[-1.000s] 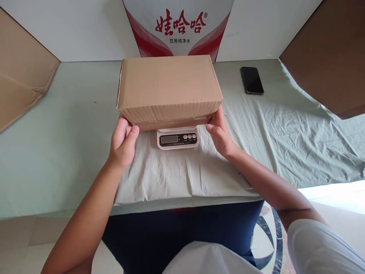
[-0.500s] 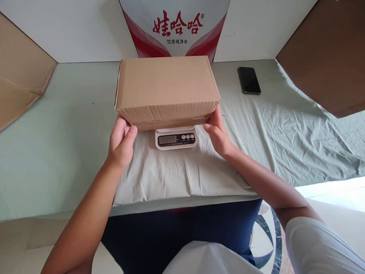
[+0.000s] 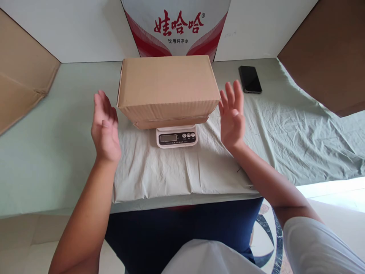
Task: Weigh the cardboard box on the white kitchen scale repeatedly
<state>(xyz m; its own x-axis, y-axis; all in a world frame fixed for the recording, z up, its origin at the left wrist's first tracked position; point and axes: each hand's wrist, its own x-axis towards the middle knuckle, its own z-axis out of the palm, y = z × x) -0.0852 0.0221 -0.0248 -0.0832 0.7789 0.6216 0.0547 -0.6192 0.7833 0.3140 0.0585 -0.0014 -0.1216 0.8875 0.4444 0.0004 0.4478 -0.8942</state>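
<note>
- Table (image 3: pixel 42 152): a flat top under a pale green cloth, smooth on the left and creased into soft ridges on the right; a folded paler sheet lies in front of the person.
- Printed carton (image 3: pixel 176 26): white and red, glossy, with bold characters; it stands upright against the back wall, just behind the box.
- Cardboard panels (image 3: pixel 23 80): plain brown, matte sheets leaning in from both sides of the view.
- Cardboard box (image 3: pixel 168 89): closed, rectangular, corrugated brown with fine ribbing on its near face. It rests on the scale, overhangs the platform on both sides and stands a little askew.
- Step in hand, as a judgement: the box is being weighed. Nothing should touch it until the reading settles, and its load should sit over the platform's middle so that it does not tip.
- Left hand (image 3: pixel 105 127): spread wide, palm toward the box's left end, just beside it and apart from it; it holds nothing.
- Right hand (image 3: pixel 232 114): likewise spread wide and empty, near the box's right end, not touching.
- Scale (image 3: pixel 176 137): small, white plastic, with a dark display strip and round buttons; the digits are too small to read.
- Phone (image 3: pixel 250 79): a slim black slab, glossy, lying flat at the far right, well apart.
</note>
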